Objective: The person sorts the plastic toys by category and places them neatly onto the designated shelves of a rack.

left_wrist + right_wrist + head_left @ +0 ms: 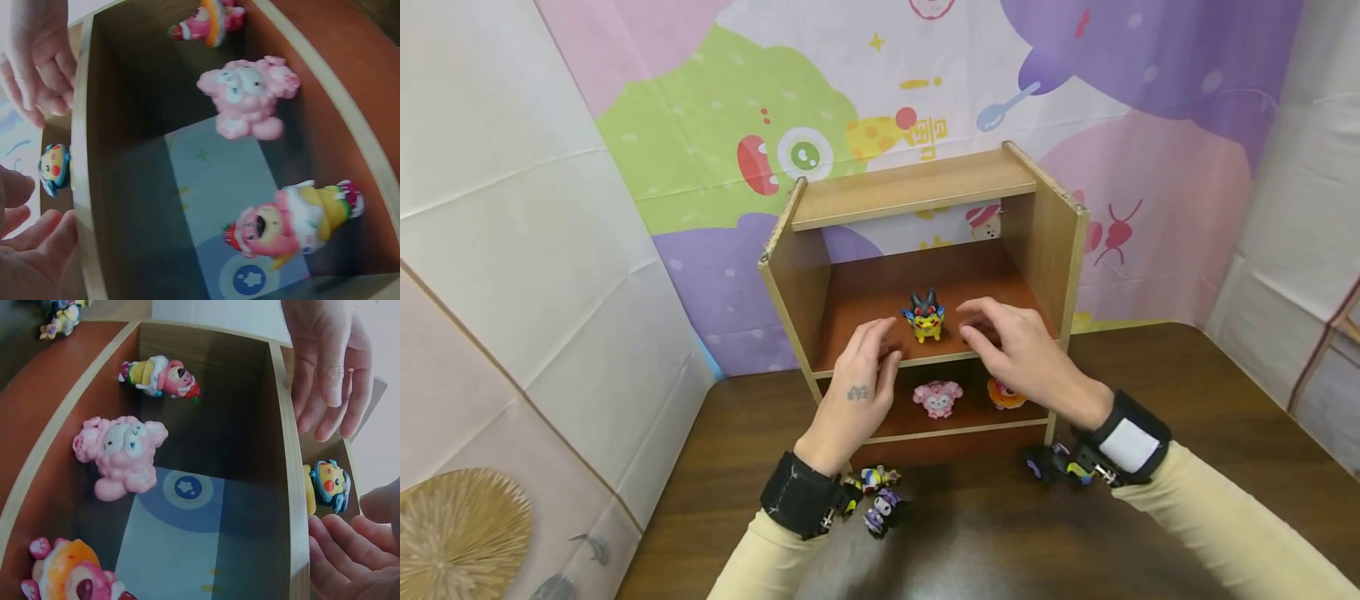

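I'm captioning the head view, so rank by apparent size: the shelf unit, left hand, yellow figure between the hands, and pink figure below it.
1. Shelf unit
2. Left hand
3. Yellow figure and pink figure: too alike to rank; one looks taller, the other wider.

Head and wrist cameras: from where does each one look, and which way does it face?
Head: worn on the head, facing forward and down at the wooden shelf; left hand, right hand and sleeves show.
Left wrist: worn there, facing into the lower compartment; both hands show at the left edge.
Right wrist: worn there, facing into the same compartment; both hands show at the right edge.
Both wrist views share the Pikachu figurine and fluffy pink figurine.
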Demonstrator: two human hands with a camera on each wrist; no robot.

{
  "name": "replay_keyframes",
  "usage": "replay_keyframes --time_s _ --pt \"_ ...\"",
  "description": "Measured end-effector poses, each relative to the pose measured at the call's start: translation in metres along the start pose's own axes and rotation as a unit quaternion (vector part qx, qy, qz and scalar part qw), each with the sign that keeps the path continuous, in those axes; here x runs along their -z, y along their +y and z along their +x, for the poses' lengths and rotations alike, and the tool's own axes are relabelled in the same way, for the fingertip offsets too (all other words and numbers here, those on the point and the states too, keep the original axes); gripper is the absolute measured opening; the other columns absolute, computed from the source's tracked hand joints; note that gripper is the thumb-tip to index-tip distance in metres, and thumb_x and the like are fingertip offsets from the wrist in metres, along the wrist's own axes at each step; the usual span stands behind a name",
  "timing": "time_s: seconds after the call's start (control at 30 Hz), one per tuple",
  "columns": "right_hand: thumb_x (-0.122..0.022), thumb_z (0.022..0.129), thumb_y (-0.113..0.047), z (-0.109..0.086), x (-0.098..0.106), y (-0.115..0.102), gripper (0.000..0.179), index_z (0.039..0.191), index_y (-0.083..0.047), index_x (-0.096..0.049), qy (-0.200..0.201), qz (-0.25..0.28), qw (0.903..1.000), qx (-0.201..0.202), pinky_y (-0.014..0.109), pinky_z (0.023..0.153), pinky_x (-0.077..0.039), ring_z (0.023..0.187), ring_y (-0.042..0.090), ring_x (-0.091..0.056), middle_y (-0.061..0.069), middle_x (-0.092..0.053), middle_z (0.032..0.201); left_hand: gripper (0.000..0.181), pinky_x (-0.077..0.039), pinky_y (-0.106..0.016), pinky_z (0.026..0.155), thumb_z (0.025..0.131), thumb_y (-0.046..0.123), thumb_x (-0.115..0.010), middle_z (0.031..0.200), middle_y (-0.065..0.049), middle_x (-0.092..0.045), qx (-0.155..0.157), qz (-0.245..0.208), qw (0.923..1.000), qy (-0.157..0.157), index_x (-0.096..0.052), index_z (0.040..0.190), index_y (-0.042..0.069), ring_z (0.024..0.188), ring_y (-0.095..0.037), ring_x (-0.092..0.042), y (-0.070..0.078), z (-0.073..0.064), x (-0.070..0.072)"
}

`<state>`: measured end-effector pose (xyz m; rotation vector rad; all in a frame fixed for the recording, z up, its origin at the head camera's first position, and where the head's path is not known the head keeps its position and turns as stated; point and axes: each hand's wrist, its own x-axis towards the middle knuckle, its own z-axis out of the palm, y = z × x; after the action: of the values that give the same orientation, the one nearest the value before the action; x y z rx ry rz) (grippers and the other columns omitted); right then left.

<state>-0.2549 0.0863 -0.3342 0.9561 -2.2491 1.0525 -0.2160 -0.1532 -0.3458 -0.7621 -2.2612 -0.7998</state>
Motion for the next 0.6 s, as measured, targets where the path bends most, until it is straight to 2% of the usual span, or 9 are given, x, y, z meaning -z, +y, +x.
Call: replay_keyframes --time_s 0.2,0.33,0.47,0.6 --pt "-0.068 0.096 -0.007 -0.015 0.000 -0.001 0.020 0.115 -0.001 -0.068 0.024 0.016 0.9992 0.027 0.036 0.077 -0.060 0.088 0.014 -0.071 0.004 -0.075 0.100 0.036 -0.057 -0.037 0.092 0.100 0.001 -0.060 0.123 -0.022 -0.062 -0.013 -0.020 0.9993 0.029 -0.052 0.134 -0.009 0.107 -0.029 -0.067 -0.004 -0.013 0.000" --pt "-0.070 0.095 -0.006 -0.025 -0.003 -0.003 0.015 0.110 -0.005 -0.071 0.030 0.033 0.9974 0.057 0.027 0.071 -0.055 0.081 0.008 -0.066 0.000 -0.074 0.099 0.033 -0.059 -0.036 0.082 0.097 -0.001 -0.064 0.118 -0.018 -0.064 -0.056 -0.022 0.9971 0.046 -0.057 0.129 -0.007 0.101 -0.024 -0.068 -0.006 -0.025 0.004" --pt "-0.071 0.093 -0.004 -0.034 -0.007 -0.005 0.015 0.107 -0.010 -0.072 0.017 0.058 0.9949 0.081 0.020 0.063 -0.047 0.074 0.005 -0.058 -0.002 -0.073 0.097 0.032 -0.057 -0.033 0.072 0.094 -0.005 -0.066 0.114 -0.014 -0.066 -0.095 -0.009 0.9948 0.037 -0.061 0.125 -0.004 0.091 -0.019 -0.065 -0.007 -0.038 0.005" --pt "-0.071 0.093 -0.004 -0.041 -0.011 -0.007 0.016 0.107 -0.012 -0.072 -0.010 0.079 0.9937 0.079 0.021 0.067 -0.049 0.078 0.004 -0.059 -0.003 -0.074 0.097 0.032 -0.057 -0.030 0.076 0.092 -0.006 -0.067 0.114 -0.013 -0.065 -0.099 -0.003 0.9949 0.020 -0.062 0.123 -0.002 0.093 -0.020 -0.066 -0.012 -0.050 0.002"
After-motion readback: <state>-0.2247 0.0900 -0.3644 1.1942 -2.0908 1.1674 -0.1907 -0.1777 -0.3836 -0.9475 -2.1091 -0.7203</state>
